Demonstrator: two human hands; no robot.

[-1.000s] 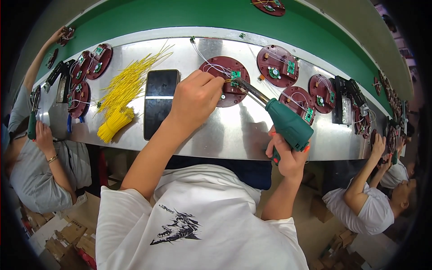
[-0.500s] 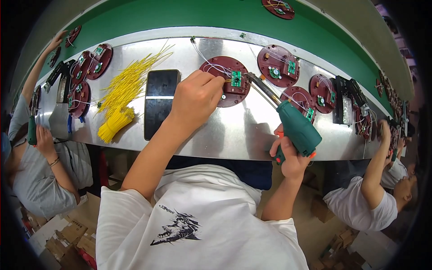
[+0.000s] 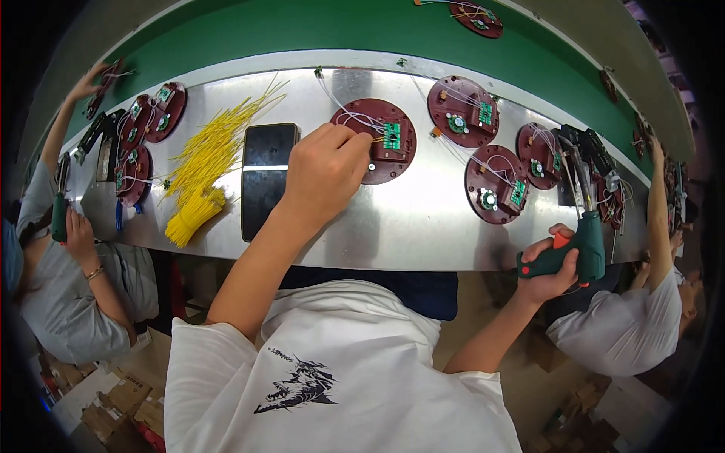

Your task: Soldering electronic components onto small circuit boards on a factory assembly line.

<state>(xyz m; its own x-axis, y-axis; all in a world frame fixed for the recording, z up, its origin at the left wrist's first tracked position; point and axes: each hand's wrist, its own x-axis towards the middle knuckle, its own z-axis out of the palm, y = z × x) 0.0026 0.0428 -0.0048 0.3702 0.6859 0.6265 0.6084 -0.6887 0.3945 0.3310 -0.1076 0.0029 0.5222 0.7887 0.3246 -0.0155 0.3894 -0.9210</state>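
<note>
Lying toward the middle of the far edge of the table [image 3: 423, 234]: maroon disc [image 3: 389, 158] with green circuit board [image 3: 392, 137]. At its left rim, left grip [image 3: 329, 162] pinched closed, apparently on thin yellow wire [image 3: 377, 139], contact hidden. Near the table's right end, right grip [image 3: 553, 266] wrapped firmly around soldering gun [image 3: 590, 243]. Could pull wire off board if tugging leftward; could scorch neighbouring disc [image 3: 532, 149] if swinging the perhaps hot tool carelessly.

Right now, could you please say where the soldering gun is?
In the head view, the soldering gun is right of centre, in the right hand, over the bench's front edge.
</note>
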